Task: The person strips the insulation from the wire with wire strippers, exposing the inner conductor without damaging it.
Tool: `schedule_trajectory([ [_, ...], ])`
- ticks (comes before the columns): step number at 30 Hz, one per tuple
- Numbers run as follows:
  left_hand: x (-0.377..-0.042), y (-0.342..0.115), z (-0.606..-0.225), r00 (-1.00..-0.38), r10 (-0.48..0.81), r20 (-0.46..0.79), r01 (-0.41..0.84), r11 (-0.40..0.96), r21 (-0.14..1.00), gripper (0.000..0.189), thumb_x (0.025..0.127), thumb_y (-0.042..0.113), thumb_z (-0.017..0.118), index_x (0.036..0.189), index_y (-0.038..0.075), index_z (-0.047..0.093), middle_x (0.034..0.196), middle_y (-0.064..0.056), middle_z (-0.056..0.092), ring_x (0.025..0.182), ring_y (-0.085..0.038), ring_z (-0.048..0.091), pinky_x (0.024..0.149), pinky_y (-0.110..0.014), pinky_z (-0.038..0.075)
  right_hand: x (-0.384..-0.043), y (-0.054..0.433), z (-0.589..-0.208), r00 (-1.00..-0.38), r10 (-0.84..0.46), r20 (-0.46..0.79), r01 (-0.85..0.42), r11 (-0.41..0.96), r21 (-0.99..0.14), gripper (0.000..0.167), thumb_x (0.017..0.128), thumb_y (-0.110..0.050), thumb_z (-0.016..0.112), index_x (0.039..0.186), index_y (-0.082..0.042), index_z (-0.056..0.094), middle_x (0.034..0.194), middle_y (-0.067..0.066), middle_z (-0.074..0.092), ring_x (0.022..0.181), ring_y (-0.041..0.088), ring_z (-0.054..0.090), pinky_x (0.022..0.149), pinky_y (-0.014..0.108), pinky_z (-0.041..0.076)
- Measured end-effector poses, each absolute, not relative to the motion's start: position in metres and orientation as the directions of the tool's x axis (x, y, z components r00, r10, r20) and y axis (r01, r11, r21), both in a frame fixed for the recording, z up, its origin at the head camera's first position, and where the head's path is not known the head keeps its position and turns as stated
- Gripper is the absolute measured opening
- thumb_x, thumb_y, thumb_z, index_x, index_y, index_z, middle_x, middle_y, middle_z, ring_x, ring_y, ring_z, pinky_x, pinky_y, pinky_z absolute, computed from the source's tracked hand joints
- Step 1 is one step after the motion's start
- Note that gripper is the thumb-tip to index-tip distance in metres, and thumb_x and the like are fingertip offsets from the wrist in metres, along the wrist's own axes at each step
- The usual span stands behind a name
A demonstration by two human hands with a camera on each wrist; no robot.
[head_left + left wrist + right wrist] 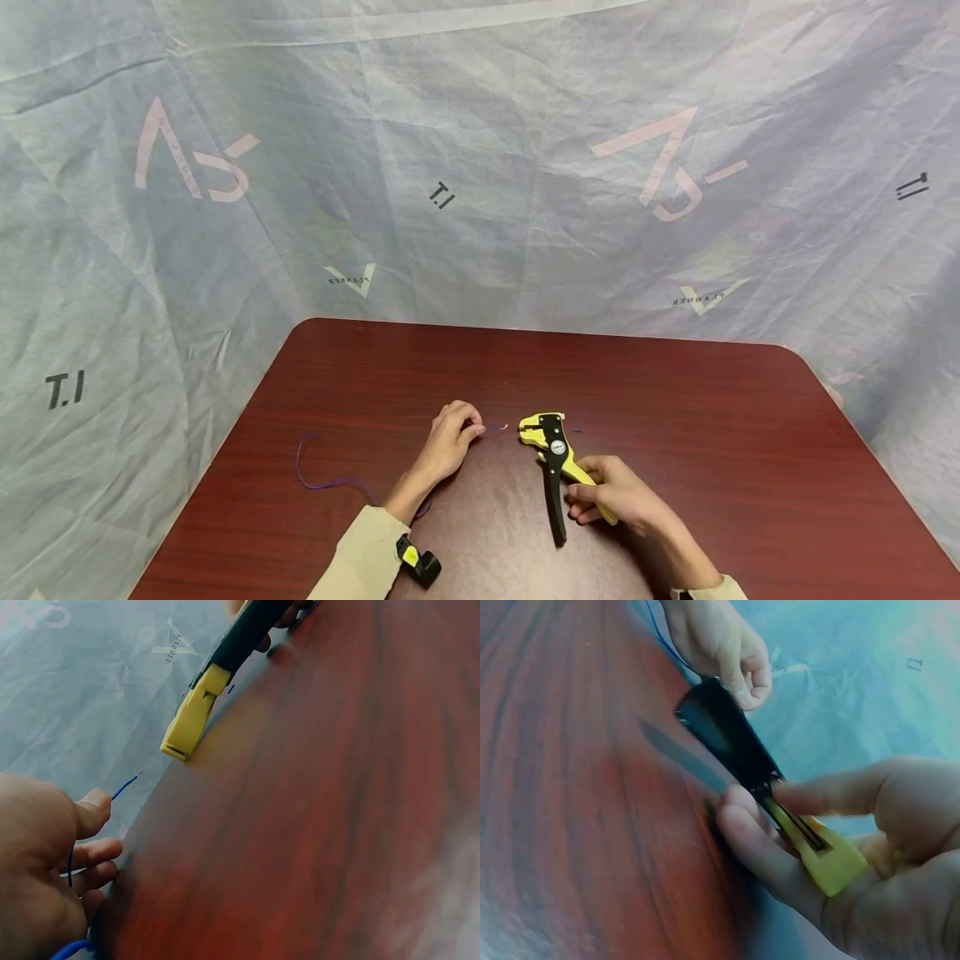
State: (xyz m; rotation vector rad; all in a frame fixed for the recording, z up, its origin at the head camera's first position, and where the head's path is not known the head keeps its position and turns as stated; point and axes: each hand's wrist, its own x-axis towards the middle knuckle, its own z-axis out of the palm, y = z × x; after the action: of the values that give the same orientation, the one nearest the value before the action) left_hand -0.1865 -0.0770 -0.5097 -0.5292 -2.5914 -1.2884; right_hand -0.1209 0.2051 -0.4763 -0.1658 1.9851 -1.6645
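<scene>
My left hand (447, 443) pinches a thin blue wire (124, 787) between thumb and finger. A short end of it sticks out toward the right, with a bare copper tip. The rest of the wire trails under the left wrist and curves over the table to the left. In my right hand (624, 495) is a yellow and black wire stripper (556, 448), gripped by its yellow handle (832, 866). Its black handle (724, 731) stands spread away from the yellow one. The stripper's yellow head (191, 724) points toward the wire tip, with a gap between them.
A small blue scrap (577, 431) lies on the dark red wooden table (675, 400), just right of the stripper's head. Grey printed sheeting (480, 167) hangs behind the table and at both sides. A black device (420, 563) is strapped at the left sleeve.
</scene>
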Motion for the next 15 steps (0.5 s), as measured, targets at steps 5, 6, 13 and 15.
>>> schedule_trajectory([
  [5, -0.187, -0.078, -0.513, -0.922, 0.22, 0.319, 0.388, 0.547, 0.742, 0.014, 0.086, 0.01, 0.071, 0.078, 0.012, 0.06, 0.102, -0.007, 0.066, 0.106, -0.028, 0.056, 0.088, -0.045, 0.036, -0.116, 0.199, -0.473, -0.926, -0.274, -0.262, 0.138, 0.4, -0.906, 0.018, 0.09, -0.001, 0.067, 0.102, 0.012, 0.064, 0.077, 0.012, 0.069, 0.062, 0.017, 0.07, 0.057, 0.035, 0.06],
  [6, -0.187, -0.078, -0.513, -0.922, 0.22, 0.32, 0.388, 0.547, 0.742, 0.014, 0.086, 0.01, 0.071, 0.077, 0.012, 0.06, 0.102, -0.008, 0.066, 0.107, -0.028, 0.056, 0.088, -0.044, 0.035, -0.115, 0.197, -0.473, -0.938, -0.24, -0.249, 0.124, 0.439, -0.89, 0.015, 0.089, -0.002, 0.069, 0.099, 0.009, 0.066, 0.075, 0.012, 0.069, 0.06, 0.017, 0.07, 0.055, 0.035, 0.06],
  [13, -0.188, -0.079, -0.517, -0.911, 0.229, 0.342, 0.411, 0.543, 0.732, 0.014, 0.085, 0.011, 0.072, 0.076, 0.013, 0.062, 0.102, -0.006, 0.066, 0.106, -0.027, 0.055, 0.087, -0.041, 0.034, -0.113, 0.191, -0.47, -0.99, -0.112, -0.081, -0.03, 0.746, -0.665, 0.011, 0.076, -0.013, 0.082, 0.076, -0.014, 0.07, 0.065, -0.004, 0.067, 0.06, 0.008, 0.059, 0.054, 0.029, 0.049],
  [15, -0.188, -0.079, -0.519, -0.907, 0.231, 0.352, 0.42, 0.542, 0.728, 0.014, 0.085, 0.011, 0.073, 0.076, 0.013, 0.062, 0.101, -0.005, 0.066, 0.105, -0.027, 0.055, 0.087, -0.041, 0.033, -0.113, 0.19, -0.471, -0.995, -0.094, -0.041, -0.052, 0.809, -0.585, 0.016, 0.073, -0.017, 0.084, 0.071, -0.02, 0.069, 0.065, -0.009, 0.065, 0.062, 0.008, 0.054, 0.057, 0.03, 0.045],
])
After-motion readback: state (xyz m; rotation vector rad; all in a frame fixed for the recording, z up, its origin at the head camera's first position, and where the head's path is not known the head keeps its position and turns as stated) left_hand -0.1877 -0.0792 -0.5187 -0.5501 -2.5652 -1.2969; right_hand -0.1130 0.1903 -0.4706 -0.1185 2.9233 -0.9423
